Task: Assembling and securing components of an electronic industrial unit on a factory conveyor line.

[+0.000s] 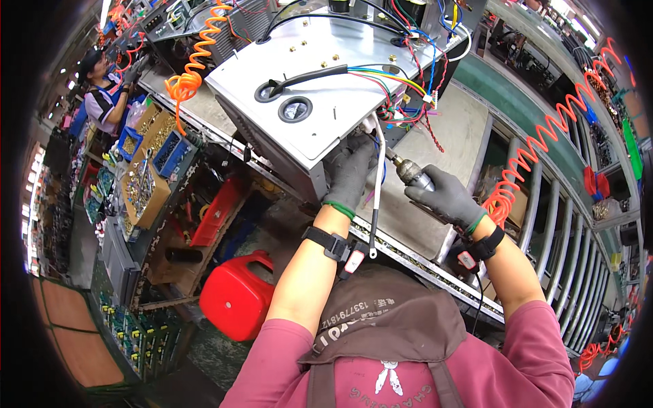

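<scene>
A large grey metal machine housing stands in front of me, its top pierced by two black-ringed holes. My right hand, in a dark grey glove, is closed around a metal-bodied power screwdriver whose tip points at the housing's near right side. My left hand, gloved too, reaches in at the near corner under the top's edge. Its fingertips are hidden there. Beside it a thick white cable hangs down, ending in a ring terminal. Coloured wires with connectors spill from the housing's right side.
An orange coiled hose hangs at left, a red one at right. A red plastic stool stands low at left. Beyond it are bins of screws. A roller conveyor runs along the right. Another person works far left.
</scene>
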### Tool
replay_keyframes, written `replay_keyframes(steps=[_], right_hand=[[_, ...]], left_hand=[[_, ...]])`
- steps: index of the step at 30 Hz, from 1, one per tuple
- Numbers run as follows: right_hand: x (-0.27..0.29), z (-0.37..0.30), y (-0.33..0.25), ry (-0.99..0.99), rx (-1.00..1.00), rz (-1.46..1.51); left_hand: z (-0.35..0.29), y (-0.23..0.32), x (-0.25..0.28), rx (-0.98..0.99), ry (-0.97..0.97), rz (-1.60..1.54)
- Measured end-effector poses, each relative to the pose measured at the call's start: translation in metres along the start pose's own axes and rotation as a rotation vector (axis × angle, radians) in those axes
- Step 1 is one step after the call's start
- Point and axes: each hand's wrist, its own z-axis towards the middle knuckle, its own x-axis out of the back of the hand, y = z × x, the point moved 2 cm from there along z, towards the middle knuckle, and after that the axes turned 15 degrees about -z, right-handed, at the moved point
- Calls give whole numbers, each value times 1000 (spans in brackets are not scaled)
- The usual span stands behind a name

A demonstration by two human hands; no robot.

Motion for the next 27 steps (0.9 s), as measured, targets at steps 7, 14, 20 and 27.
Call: replay_keyframes(steps=[7, 14, 20, 27], right_hand=[[-6, -3, -6, -69, 7, 232], [-23, -2, -8, 23, -6, -167], [-30, 2, -4, -99, 117, 316], [-25, 10, -9, -10, 19, 17]], left_hand=[[17, -26, 9, -166, -109, 81], [25, -31, 15, -307, 43, 511], [16, -19, 11, -332, 228, 858], [12, -18, 10, -373, 124, 801]])
